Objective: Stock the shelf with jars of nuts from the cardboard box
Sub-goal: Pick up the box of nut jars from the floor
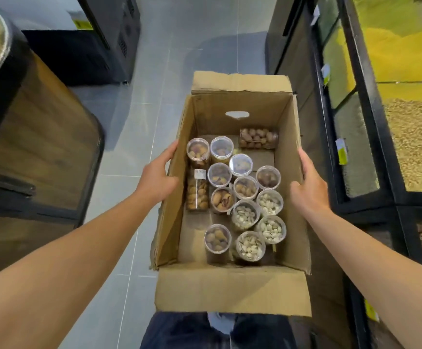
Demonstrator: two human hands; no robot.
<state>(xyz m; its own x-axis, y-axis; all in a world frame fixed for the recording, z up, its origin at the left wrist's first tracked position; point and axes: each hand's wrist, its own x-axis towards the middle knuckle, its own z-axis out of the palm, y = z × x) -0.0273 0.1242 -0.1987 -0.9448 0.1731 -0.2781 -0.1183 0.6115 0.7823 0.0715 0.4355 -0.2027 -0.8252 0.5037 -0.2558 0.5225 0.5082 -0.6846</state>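
a person stands in a shop aisle with an open cardboard box point(230, 285) at the centre of the frame, its flaps folded outward above a grey tiled floor point(134, 127). the left hand point(158, 176) presses flat against the outside of the box's left wall, fingers straight and reaching up along the rim, gripping nothing else. the right hand point(309, 187) is on the right wall, thumb hooked inside over the rim and fingers laid along the outside, so it pinches the cardboard.

inside, clear plastic jars of nuts point(245, 187) cluster in the middle and lower right of the box floor. most stand upright with transparent lids up; four at the lower right hold pale pistachios point(270, 229), the others darker brown nuts. two lie on their sides: one jar point(258, 138) near the far wall under the cut-out handle hole, another labelled jar point(197, 191) along the left wall.

down the right edge of the frame runs a black-framed shelf point(371, 137) of glass-fronted bins with yellow and tan grain, small price tags point(340, 151) clipped to its front. at the left stands a wooden cabinet point(41, 137) with black trim. dark trousers point(179, 333) show at the bottom.
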